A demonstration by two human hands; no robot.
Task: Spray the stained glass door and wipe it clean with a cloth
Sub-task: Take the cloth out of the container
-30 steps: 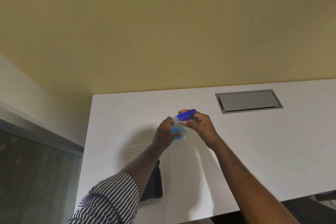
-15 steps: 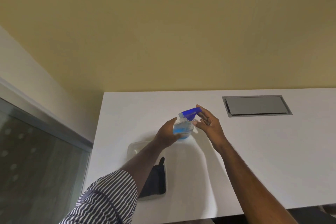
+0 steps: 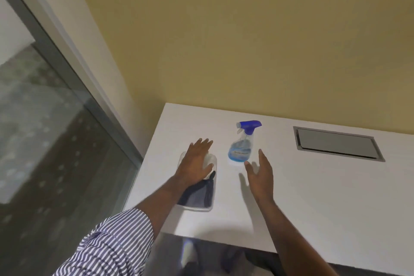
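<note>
Left hand (image 3: 197, 161) flat, fingers spread, palm down. Right hand (image 3: 261, 176) open, fingers straight, edge-on. Both forearms extended forward.

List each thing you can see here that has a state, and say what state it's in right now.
spray bottle: upright on the table, free of both hands, part full of blue liquid.
cloth: dark, lying in the clear tray.
left hand: fingers straight, over the tray's far end.
right hand: fingers straight, near the bottle, holding nothing.
cable hatch: closed.
glass door: spotted with stains.
</note>
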